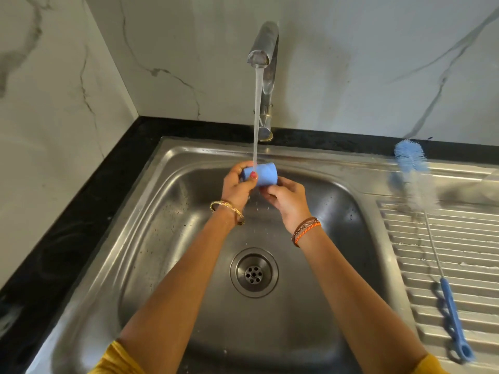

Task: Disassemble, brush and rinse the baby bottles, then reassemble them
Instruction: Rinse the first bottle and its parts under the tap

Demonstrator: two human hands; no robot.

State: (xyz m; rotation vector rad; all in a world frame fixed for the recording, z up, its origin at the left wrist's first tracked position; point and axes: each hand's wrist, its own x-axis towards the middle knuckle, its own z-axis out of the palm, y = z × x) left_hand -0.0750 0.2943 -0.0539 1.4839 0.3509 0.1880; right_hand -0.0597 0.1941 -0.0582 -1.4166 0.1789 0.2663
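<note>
A blue plastic bottle part (pixel 266 174), shaped like a short cap or cup, lies sideways under the running water over the steel sink (pixel 151 211). My left hand (pixel 237 184) grips its left end, thumb across the front. Its lower right edge is held by the curled fingers of my right hand (pixel 286 198). The stream from the tap (pixel 263 49) lands on the part where my left thumb sits. A blue-and-white bottle brush (pixel 415 182) with a blue handle lies on the ribbed drainboard to the right. No other bottle parts show.
The drain (pixel 253 272) sits in the basin's middle, below my forearms. A black counter edge (pixel 81 211) runs along the left and back, with marble-patterned walls behind. The drainboard (pixel 459 238) fills the right side.
</note>
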